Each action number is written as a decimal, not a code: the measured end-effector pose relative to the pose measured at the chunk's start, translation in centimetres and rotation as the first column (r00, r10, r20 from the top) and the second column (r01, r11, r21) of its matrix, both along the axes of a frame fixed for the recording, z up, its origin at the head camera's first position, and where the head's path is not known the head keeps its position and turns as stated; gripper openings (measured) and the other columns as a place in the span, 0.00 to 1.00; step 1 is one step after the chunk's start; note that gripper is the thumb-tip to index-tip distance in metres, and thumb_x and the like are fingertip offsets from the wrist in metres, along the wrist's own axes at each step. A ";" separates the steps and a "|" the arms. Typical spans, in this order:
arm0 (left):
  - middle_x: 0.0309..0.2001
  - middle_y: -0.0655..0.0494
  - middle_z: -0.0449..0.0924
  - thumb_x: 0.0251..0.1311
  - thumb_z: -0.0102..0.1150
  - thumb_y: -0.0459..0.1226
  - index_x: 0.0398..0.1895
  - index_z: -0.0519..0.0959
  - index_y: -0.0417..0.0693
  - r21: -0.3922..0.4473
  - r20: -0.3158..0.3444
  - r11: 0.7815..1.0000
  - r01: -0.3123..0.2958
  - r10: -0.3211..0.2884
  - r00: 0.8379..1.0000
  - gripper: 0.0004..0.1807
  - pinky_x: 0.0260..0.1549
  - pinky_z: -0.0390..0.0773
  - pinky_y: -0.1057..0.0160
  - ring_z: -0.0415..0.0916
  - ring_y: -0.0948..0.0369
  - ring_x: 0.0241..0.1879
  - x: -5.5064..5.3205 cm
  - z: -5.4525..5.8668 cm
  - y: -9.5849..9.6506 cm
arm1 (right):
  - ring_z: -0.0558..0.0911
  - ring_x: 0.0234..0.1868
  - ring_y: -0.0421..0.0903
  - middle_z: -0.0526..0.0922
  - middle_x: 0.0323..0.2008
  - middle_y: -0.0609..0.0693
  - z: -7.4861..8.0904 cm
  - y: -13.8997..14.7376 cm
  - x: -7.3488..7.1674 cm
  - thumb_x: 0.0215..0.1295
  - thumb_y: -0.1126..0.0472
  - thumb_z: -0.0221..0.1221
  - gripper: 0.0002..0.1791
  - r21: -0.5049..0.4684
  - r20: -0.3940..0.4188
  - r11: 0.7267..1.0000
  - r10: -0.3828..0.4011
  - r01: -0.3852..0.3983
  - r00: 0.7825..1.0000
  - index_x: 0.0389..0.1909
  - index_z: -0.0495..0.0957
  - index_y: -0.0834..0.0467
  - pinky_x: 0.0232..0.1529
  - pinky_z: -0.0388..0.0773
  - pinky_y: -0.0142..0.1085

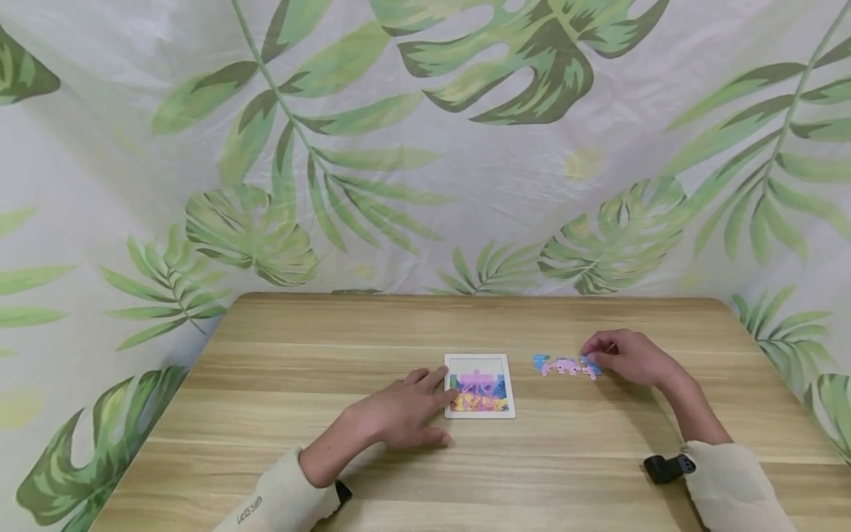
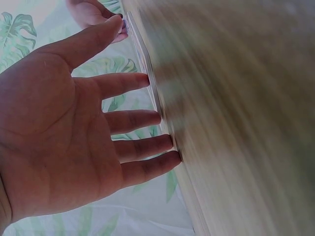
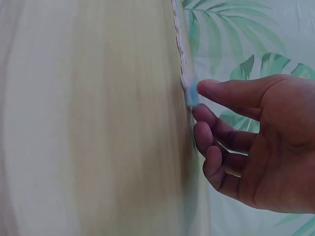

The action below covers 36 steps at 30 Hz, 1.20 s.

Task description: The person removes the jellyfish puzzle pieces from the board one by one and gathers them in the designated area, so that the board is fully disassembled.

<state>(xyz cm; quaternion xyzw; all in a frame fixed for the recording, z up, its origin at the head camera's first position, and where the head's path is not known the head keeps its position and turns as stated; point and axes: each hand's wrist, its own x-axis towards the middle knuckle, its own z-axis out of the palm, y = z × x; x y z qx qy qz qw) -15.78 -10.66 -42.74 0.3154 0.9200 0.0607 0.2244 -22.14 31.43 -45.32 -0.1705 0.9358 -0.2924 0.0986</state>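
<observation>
A white-bordered square puzzle tray (image 1: 478, 414) lies on the table, its lower part filled with a pink, blue and yellow picture and its upper part pale. My left hand (image 1: 411, 414) spreads nearly straight fingers at the tray's left edge, the fingertips touching the rim and the table. To the right of the tray lies a short row of joined puzzle pieces (image 1: 566, 366), pink with blue ends. My right hand (image 1: 631, 357) pinches the blue puzzle piece (image 3: 192, 93) at the row's right end between thumb and forefinger. Its other fingers curl loosely against the tabletop.
The wood-grain table (image 1: 319, 332) has rounded far corners. Behind it hangs a pale cloth (image 1: 492, 185) printed with green leaves. A black strap device (image 1: 665, 468) sits at the right sleeve cuff.
</observation>
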 end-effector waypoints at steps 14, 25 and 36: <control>0.87 0.46 0.52 0.75 0.62 0.57 0.82 0.68 0.56 0.032 0.027 0.999 0.004 -0.005 1.000 0.37 0.79 0.64 0.36 0.53 0.42 0.85 0.4 0.2 -0.5 | 0.80 0.39 0.43 0.88 0.39 0.49 1.3 -4.8 0.3 0.76 0.63 0.63 0.08 -0.052 0.017 0.998 0.035 -0.034 0.999 0.49 0.87 0.60 0.38 0.78 0.34; 0.83 0.45 0.63 0.74 0.65 0.53 0.77 0.75 0.56 0.069 -0.056 0.996 0.057 -0.054 0.997 0.32 0.78 0.66 0.39 0.63 0.42 0.80 0.9 0.4 -1.2 | 0.81 0.38 0.41 0.87 0.37 0.49 1.0 -10.3 0.0 0.73 0.64 0.64 0.08 -0.098 0.012 0.983 0.159 -0.157 0.987 0.48 0.87 0.62 0.41 0.79 0.34; 0.79 0.46 0.68 0.71 0.68 0.53 0.78 0.74 0.55 0.055 -0.108 0.994 0.094 -0.088 0.990 0.35 0.73 0.74 0.41 0.68 0.44 0.77 1.1 0.2 -1.0 | 0.81 0.42 0.40 0.88 0.43 0.49 0.9 -16.0 0.2 0.71 0.66 0.67 0.08 -0.058 0.009 0.964 0.259 -0.258 0.966 0.48 0.87 0.57 0.46 0.80 0.35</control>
